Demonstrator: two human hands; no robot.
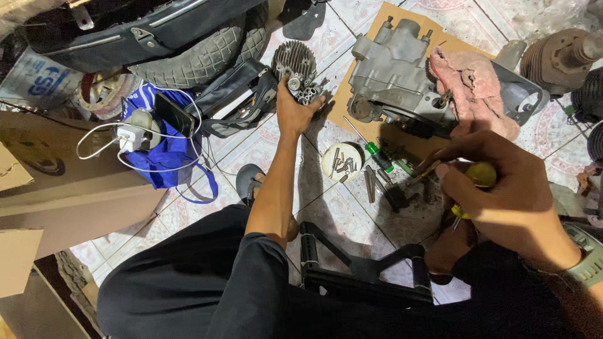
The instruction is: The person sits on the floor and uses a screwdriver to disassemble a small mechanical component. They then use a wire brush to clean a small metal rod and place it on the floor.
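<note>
Tiled floor workspace | left hand closed on carburetor, raised left of engine case | right hand closed on yellow screwdriver, below engine case | pink rag on case | screw dish, green screwdriver below case | tyre far left

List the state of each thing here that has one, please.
left hand: gripping the small metal engine part, raised off the floor
right hand: closed on the yellow-handled screwdriver
pink rag: draped over the engine case
white dish: holding screws
</note>
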